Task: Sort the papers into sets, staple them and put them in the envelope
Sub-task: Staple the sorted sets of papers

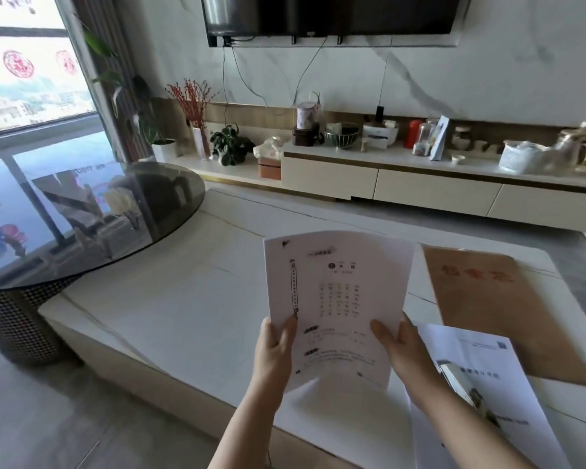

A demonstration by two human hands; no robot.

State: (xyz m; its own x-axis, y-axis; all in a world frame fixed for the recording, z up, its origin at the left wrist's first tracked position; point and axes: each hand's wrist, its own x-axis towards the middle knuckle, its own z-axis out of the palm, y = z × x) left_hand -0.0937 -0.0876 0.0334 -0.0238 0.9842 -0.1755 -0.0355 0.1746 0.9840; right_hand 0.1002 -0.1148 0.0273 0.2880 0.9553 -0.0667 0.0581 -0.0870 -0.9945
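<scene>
A set of white printed papers [339, 299] is held upright above the white marble table [170, 299]. My left hand [274, 350] grips its lower left edge, thumb on the front. My right hand [403, 353] holds the lower right edge, thumb across the page. A brown envelope [501, 313] with red characters lies flat on the table to the right. Another white sheet [481, 394] lies at the near right, and a silver stapler [460, 384] rests on it, partly hidden by my right forearm.
A round dark glass table [92, 214] overlaps the marble table's left end. Beyond a strip of grey floor stands a long low TV cabinet [420, 184] crowded with jars, bowls and plants. A television [329, 15] hangs on the wall above.
</scene>
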